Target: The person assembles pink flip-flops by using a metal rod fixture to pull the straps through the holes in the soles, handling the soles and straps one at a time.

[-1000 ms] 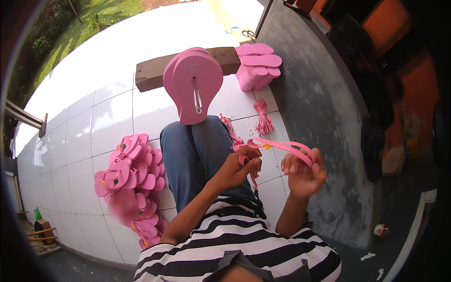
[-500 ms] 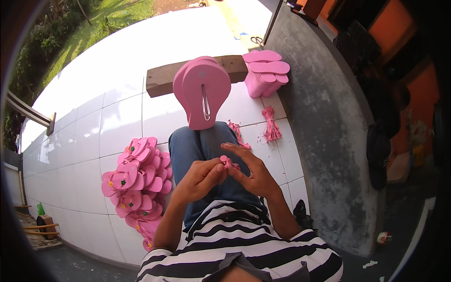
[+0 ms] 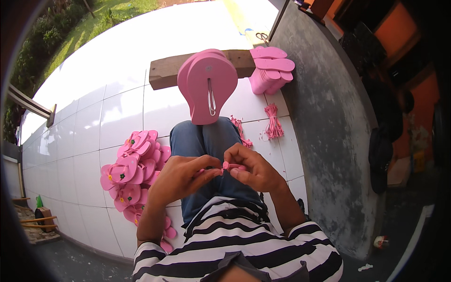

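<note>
Both your hands meet over your lap: left hand (image 3: 181, 181) and right hand (image 3: 251, 170) pinch a small pink strap (image 3: 229, 166) between fingertips. Pink sole (image 3: 210, 91) stands propped ahead, finished sandals (image 3: 134, 167) piled at your left.

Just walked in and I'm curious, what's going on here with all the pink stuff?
A person sits on a white tiled floor, pinching a small pink strap piece between the left hand and right hand over their lap. A pink sandal sole stands propped beyond the knees against a wooden block, with a metal tool through it. Finished pink sandals lie piled on the left, a stack of plain soles and loose pink straps on the right.
</note>
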A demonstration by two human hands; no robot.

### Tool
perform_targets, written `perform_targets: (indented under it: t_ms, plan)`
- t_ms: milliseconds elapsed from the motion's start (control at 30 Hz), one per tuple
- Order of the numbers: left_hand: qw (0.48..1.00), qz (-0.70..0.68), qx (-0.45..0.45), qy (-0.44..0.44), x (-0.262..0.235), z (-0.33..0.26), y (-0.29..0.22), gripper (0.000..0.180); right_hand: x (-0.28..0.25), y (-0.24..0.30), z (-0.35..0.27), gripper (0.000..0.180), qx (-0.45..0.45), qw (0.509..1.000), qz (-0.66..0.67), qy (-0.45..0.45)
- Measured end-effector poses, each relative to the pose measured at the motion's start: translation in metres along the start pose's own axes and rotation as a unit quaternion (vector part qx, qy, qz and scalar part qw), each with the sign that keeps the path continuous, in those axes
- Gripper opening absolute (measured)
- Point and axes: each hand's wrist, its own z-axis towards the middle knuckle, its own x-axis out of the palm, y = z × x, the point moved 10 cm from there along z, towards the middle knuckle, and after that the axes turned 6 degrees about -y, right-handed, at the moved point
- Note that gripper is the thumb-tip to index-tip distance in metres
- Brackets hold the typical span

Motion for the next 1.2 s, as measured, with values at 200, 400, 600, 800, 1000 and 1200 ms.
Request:
perform_targets:
  t_ms: [200, 400, 600, 800, 1000, 1200]
  plan:
    - [0.979, 0.138, 0.115, 0.098, 0.004, 0.004, -0.028, 0.014, 0.002, 0.016, -0.006, 0.021, 0.004, 0.972, -0.228, 0.053]
    - [0.965, 0.240, 0.098, 0.030, -0.049, -0.008, -0.010, 0.010, -0.026, 0.035, -0.028, 0.025, 0.013, 0.936, -0.345, 0.064]
    - [0.982, 0.064, -0.041, -0.172, -0.139, -0.057, 0.023, 0.014, -0.112, 0.041, -0.077, 0.020, 0.075, 0.970, -0.137, -0.184]
    - [0.954, -0.258, -0.032, -0.148, -0.049, -0.023, 0.033, 0.014, -0.005, -0.036, -0.009, 0.027, 0.050, 0.986, -0.139, -0.080]
    - [0.930, -0.332, 0.011, -0.160, -0.006, -0.001, 0.026, 0.011, -0.011, 0.011, -0.003, 0.020, -0.189, 0.948, -0.144, -0.214]
    - [0.941, -0.297, 0.027, -0.161, 0.012, 0.009, 0.031, 0.010, -0.008, -0.004, 0.000, 0.020, -0.188, 0.955, -0.067, -0.218]
